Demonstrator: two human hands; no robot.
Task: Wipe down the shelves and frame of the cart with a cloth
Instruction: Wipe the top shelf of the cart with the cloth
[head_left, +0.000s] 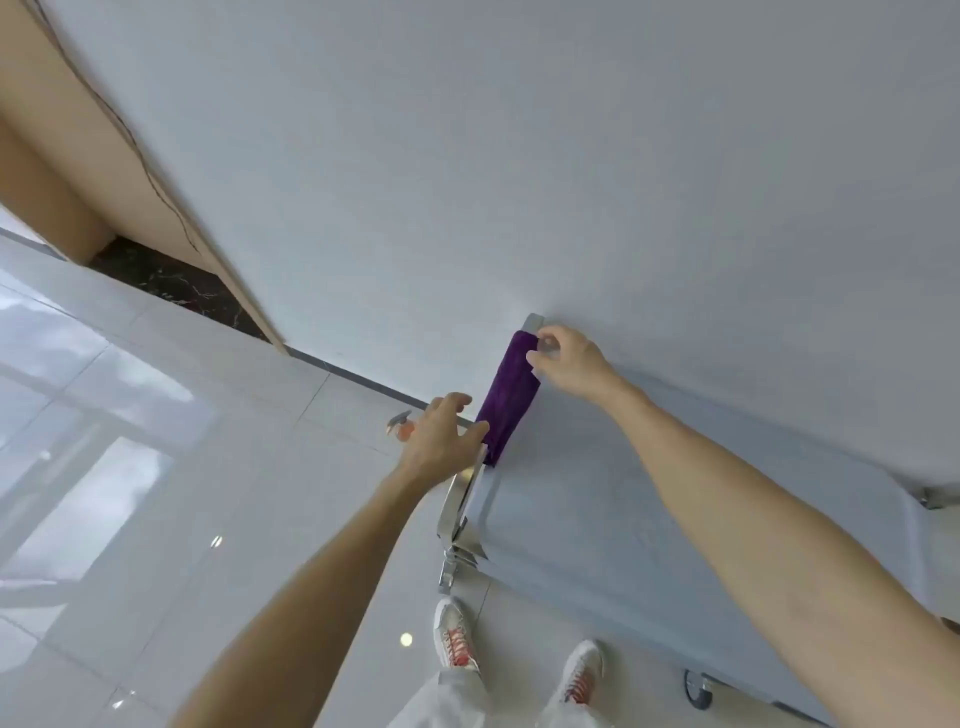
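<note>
A purple cloth (506, 397) drapes over the cart's (623, 499) left end rail; right hand (569, 364) pinches its far end, left hand (441, 434) apparently touches its near end, fingers extended.

The cart (597, 509) stands against the wall (519, 156), its handle (460, 499) on the left end. The cloth (506, 397) hangs over that handle, between the left hand (439, 434) and right hand (569, 366). A spray bottle (401, 423) stands on the floor (156, 415) behind the left hand.

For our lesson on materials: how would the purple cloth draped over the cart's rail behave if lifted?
Probably floppy: the purple cloth hangs folded over the rail. Likely light, since the right hand seems to pinch just its edge. It may slide on smooth metal.
</note>
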